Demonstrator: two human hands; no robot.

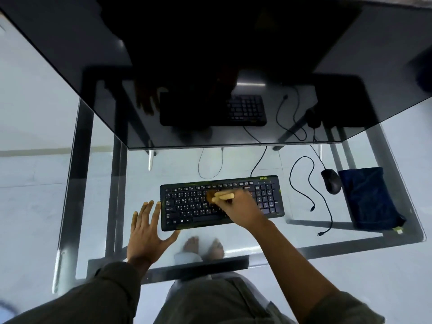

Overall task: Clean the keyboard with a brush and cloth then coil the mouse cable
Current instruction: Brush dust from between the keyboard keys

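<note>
Brushing the keyboard on the glass table

Right hand (240, 208) fingers curl round a brush (223, 196) over the black keyboard (222, 203); left hand (147, 226), fingers spread flat, touches its left end. Mouse (331, 181), loose cable (308, 183) and blue cloth (368, 197) lie right.

The black keyboard (187, 209) has the word "acer" in green on its top right corner. Its keys (184, 200) have small white letters (I can read Q, W and E in one row). The other marks are too tiny and blurry to read.

Single head-worn wide-angle view, looking steeply down and forward, close over the glass desk (385, 232), hands near.
</note>
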